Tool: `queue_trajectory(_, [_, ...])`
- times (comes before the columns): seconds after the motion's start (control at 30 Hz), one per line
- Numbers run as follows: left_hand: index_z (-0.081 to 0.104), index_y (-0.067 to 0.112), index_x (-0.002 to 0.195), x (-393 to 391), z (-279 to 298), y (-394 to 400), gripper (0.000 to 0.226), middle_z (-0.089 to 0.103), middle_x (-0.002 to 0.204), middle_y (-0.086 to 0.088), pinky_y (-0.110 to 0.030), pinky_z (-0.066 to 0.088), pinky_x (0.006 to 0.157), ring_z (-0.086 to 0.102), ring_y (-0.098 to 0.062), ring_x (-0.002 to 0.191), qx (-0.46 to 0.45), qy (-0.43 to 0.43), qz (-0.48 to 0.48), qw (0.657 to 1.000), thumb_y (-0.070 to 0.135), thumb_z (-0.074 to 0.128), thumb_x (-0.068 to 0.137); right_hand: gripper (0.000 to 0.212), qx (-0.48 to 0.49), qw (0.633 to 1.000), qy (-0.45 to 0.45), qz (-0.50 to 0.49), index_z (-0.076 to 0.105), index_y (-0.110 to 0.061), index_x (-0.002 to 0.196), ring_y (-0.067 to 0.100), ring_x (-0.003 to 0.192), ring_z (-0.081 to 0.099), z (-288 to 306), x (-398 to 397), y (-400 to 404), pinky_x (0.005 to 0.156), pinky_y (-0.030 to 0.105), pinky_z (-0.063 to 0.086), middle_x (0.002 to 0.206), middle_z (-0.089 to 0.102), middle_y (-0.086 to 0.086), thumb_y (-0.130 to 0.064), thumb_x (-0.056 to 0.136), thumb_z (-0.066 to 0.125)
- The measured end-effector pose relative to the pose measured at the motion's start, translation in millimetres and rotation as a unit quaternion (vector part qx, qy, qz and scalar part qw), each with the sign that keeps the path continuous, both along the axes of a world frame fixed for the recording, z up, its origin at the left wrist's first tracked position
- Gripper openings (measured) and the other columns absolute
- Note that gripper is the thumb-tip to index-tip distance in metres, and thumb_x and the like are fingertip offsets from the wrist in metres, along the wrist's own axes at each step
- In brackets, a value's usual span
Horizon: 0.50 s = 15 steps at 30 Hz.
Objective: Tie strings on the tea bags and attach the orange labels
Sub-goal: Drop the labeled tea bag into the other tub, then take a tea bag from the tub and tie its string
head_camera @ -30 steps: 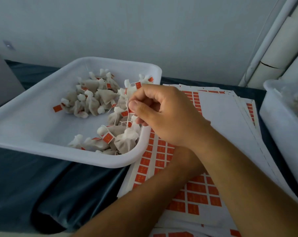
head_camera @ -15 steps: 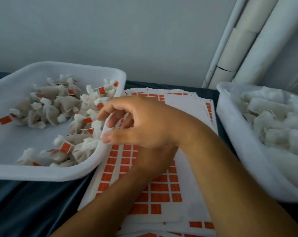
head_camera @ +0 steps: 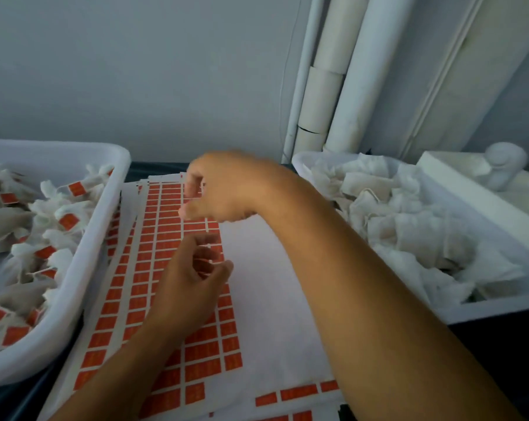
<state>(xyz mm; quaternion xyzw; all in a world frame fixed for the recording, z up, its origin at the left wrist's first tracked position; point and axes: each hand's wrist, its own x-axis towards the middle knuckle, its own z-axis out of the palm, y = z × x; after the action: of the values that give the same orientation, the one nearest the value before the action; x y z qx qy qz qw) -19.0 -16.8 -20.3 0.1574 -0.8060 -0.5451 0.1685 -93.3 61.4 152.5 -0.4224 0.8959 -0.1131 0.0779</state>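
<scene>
A stack of white sheets with orange labels (head_camera: 166,238) lies in the middle of the table. My right hand (head_camera: 223,189) hovers blurred over the far end of the top sheet, fingers loosely curled, nothing visible in it. My left hand (head_camera: 193,278) is nearer, above the label rows, also loosely curled and holding nothing. The white tray (head_camera: 84,268) on the left holds several tied tea bags (head_camera: 65,214) with strings and orange labels. On the right, another white tray (head_camera: 500,308) is piled with plain tea bags (head_camera: 409,226) without labels.
White pipes (head_camera: 342,86) run up the grey wall behind the table. A white box with a small white bottle (head_camera: 503,168) stands at the far right. Dark cloth (head_camera: 485,344) covers the table around the trays.
My right hand let go of the labelled tea bag at the left tray and swung right over the label sheet. My left hand came out from under it. The view turned right.
</scene>
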Motion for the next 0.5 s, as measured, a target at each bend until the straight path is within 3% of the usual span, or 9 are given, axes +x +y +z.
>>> queue_trajectory(0.07, [0.049, 0.044, 0.121, -1, -3, -3, 0.038, 0.059, 0.103, 0.024, -0.003, 0.043, 0.046, 0.064, -0.005, 0.087, -0.001, -0.004, -0.002, 1.000, 0.032, 0.072, 0.093, 0.026, -0.013, 0.997, 0.032, -0.069, 0.072, -0.014, 0.109, 0.016, 0.076, 0.072, 11, -21, 13, 0.069, 0.032, 0.060, 0.095, 0.074, 0.003, -0.037, 0.096, 0.068])
queue_trajectory(0.13, [0.050, 0.043, 0.121, -2, -2, -2, 0.037, 0.060, 0.104, 0.023, -0.003, 0.044, 0.046, 0.064, -0.006, 0.087, -0.004, 0.004, -0.002, 1.000, 0.031, 0.072, 0.093, 0.023, -0.015, 0.988, 0.066, -0.142, 0.074, -0.012, 0.102, 0.022, 0.078, 0.073, 19, -49, 30, 0.078, 0.036, 0.062, 0.088, 0.076, 0.007, -0.032, 0.095, 0.066])
queue_trajectory(0.27, [0.051, 0.042, 0.120, -1, -2, -3, 0.036, 0.061, 0.105, 0.022, -0.004, 0.045, 0.047, 0.064, -0.007, 0.088, -0.010, 0.007, -0.002, 1.000, 0.031, 0.072, 0.093, 0.017, -0.026, 0.956, 0.071, -0.284, 0.072, -0.007, 0.099, 0.027, 0.077, 0.071, 19, -113, 82, 0.069, 0.029, 0.059, 0.086, 0.072, 0.010, -0.020, 0.090, 0.066])
queue_trajectory(0.37, [0.051, 0.042, 0.119, -2, -2, -2, 0.035, 0.060, 0.105, 0.023, -0.004, 0.045, 0.047, 0.064, -0.007, 0.087, -0.001, 0.005, -0.005, 1.000, 0.031, 0.072, 0.093, 0.020, 0.035, 0.925, 0.111, -0.361, 0.067, -0.009, 0.102, 0.033, 0.089, 0.065, -2, -142, 122, 0.073, 0.032, 0.050, 0.107, 0.070, 0.015, -0.021, 0.087, 0.068])
queue_trajectory(0.43, [0.051, 0.043, 0.118, -3, -4, -2, 0.035, 0.060, 0.105, 0.023, -0.004, 0.045, 0.047, 0.065, -0.008, 0.087, 0.001, 0.009, -0.008, 1.000, 0.031, 0.072, 0.093, 0.031, 0.075, 0.913, 0.117, -0.383, 0.067, -0.009, 0.112, 0.034, 0.095, 0.064, -22, -150, 138, 0.071, 0.031, 0.046, 0.113, 0.068, 0.015, -0.027, 0.086, 0.070])
queue_trajectory(0.5, [0.051, 0.043, 0.117, -2, -3, -2, 0.034, 0.061, 0.105, 0.022, -0.005, 0.045, 0.047, 0.065, -0.008, 0.087, 0.011, 0.009, -0.012, 1.000, 0.030, 0.072, 0.093, 0.028, 0.119, 0.915, 0.090, -0.374, 0.067, -0.015, 0.110, 0.032, 0.092, 0.064, -40, -152, 145, 0.066, 0.030, 0.045, 0.103, 0.068, 0.010, -0.028, 0.085, 0.070])
